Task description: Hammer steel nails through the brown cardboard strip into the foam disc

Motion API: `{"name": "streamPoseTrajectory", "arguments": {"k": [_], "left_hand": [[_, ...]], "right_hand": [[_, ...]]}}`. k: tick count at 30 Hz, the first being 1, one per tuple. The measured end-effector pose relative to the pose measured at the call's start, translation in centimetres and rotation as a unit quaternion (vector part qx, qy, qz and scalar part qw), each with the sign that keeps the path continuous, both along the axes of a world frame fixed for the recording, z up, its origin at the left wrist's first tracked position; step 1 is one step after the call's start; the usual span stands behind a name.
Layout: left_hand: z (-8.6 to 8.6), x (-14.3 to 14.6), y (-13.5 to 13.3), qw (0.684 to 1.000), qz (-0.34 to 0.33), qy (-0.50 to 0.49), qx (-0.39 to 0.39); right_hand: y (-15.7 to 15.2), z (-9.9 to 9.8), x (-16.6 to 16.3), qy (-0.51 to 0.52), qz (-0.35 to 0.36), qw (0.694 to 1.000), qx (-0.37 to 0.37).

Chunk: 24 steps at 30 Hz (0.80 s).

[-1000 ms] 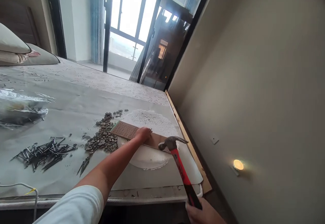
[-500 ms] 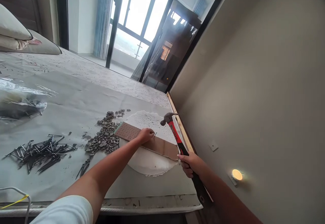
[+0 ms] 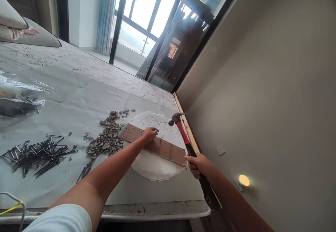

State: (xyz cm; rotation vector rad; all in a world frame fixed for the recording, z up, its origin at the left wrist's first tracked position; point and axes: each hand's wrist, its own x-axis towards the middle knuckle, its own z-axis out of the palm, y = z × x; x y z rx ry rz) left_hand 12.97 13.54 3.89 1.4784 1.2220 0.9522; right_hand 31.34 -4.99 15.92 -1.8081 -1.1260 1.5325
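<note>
- Left hand (image 3: 150,134) pinching a nail (image 3: 161,138) upright-ish on the brown strip (image 3: 154,144), fingers closed round it.
- Right hand (image 3: 198,165) wrapped tight on the hammer (image 3: 189,150) handle; head raised above & right of the nail, not touching.
- Strip lies across a white foam disc (image 3: 157,165) on the bed (image 3: 78,99), near the bed's right edge & wall (image 3: 262,84).
- Rubble pile (image 3: 106,142) just left of strip; loose nails (image 3: 36,153) well apart, further left.
</note>
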Motion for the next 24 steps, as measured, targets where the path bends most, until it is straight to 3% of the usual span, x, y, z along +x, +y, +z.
{"name": "streamPoseTrajectory", "arguments": {"k": [3, 8, 10, 14, 17, 22, 24], "left_hand": [[0.0, -0.1, 0.1, 0.999, 0.005, -0.042, -0.022], [-0.2, -0.4, 0.3, 0.99, 0.015, -0.132, -0.056], [-0.3, -0.4, 0.4, 0.986, 0.018, -0.156, -0.063], [-0.2, -0.4, 0.4, 0.982, 0.011, -0.178, -0.068], [-0.1, -0.4, 0.4, 0.98, 0.014, -0.182, -0.077], [0.0, -0.4, 0.3, 0.973, 0.019, -0.212, -0.092], [-0.1, -0.4, 0.3, 0.969, 0.016, -0.229, -0.093]], "right_hand": [[0.2, 0.7, -0.1, -0.007, -0.012, 0.999, 0.036], [-0.3, -2.5, -0.5, -0.008, 0.012, 0.998, -0.057], [-0.5, -3.1, -0.4, -0.003, 0.014, 0.999, -0.046], [-0.8, -0.7, -0.1, -0.015, -0.007, 0.999, 0.042], [-0.8, 0.5, -0.3, -0.023, -0.027, 0.997, 0.063], [-0.7, -2.7, -0.5, -0.034, 0.013, 0.998, -0.051], [-0.7, -3.4, -0.3, -0.037, 0.019, 0.998, -0.052]]}}
